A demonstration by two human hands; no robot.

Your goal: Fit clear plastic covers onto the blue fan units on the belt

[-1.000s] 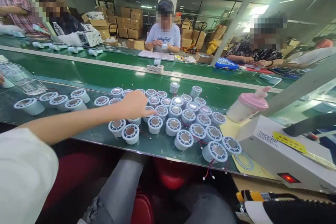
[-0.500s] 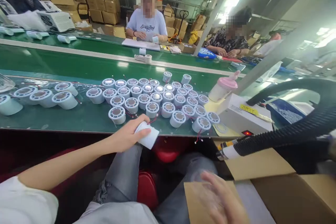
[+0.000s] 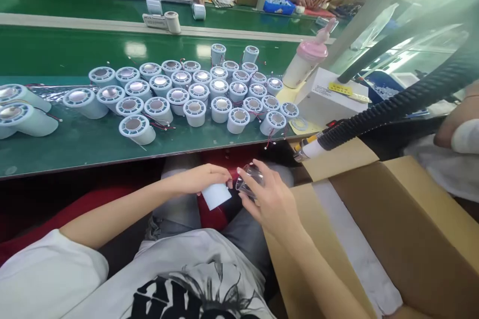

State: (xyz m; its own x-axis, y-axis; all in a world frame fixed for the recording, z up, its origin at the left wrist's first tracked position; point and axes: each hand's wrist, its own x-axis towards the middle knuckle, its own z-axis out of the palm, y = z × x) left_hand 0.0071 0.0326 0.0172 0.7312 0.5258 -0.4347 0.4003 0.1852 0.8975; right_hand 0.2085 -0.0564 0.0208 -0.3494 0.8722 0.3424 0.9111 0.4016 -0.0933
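My left hand point(image 3: 209, 178) is closed round a light-blue cylindrical housing point(image 3: 217, 196), held tilted over my lap just off the bench edge. Close to its right, the fingers of my right hand point(image 3: 267, 194) grip a clear plastic cup-like cover point(image 3: 250, 180). A small gap separates the cover from the housing. On the bench beyond stand many similar light-blue cylinders point(image 3: 194, 112), their slotted ring tops facing up. Thin red and black wires with small white plugs trail from some of them.
An open cardboard box point(image 3: 404, 219) stands at my right. Above it runs a black corrugated hose point(image 3: 381, 114) beside a white box-shaped device point(image 3: 325, 89) and a pink-topped bottle point(image 3: 305, 62). Across the green conveyor point(image 3: 86, 50), two people's hands are at work.
My right hand has come up from over the cardboard box to beside my left hand, with the clear cover in it. The view has tipped downward. The left hand keeps the blue housing.
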